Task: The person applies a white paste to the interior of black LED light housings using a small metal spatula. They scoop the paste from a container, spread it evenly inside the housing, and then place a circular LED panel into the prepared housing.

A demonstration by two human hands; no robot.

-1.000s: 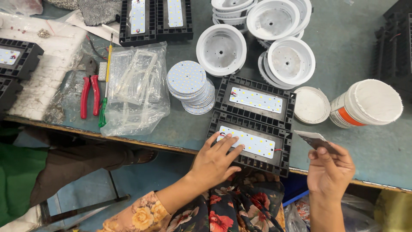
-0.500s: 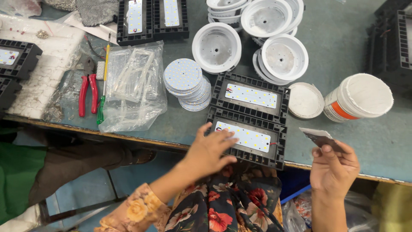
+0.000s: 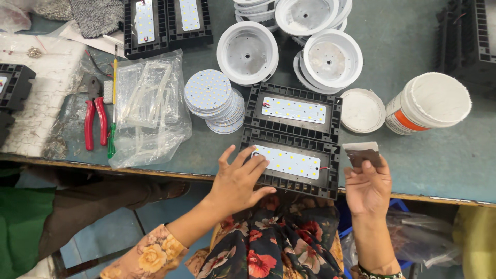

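Head view. The left hand [image 3: 238, 178] is resting with fingers spread flat on the near black lamp housing [image 3: 290, 162], open and gripping nothing; the palm is pressing on the housing's left end, apparently steadying it at the counter [image 3: 423, 170] edge. The housing is lying face up, so its white LED strip [image 3: 287, 160] is showing just beyond the fingertips. The right hand [image 3: 368, 186], to the housing's right, is closed on a small flat scraper card [image 3: 362, 153], pinching it upright between thumb and fingers, its grey-smeared face turned toward the camera; the card is hanging clear of the counter, apart from the housing. A second black housing [image 3: 293, 111] is lying touching the first, just beyond the left hand. Beyond the right hand a white tub [image 3: 428, 104] is lying on its side beside a round white lid [image 3: 362, 110]. Left of the left hand are a stack of round LED discs [image 3: 213, 99], a clear plastic bag [image 3: 149, 111] and red-handled pliers [image 3: 96, 119].
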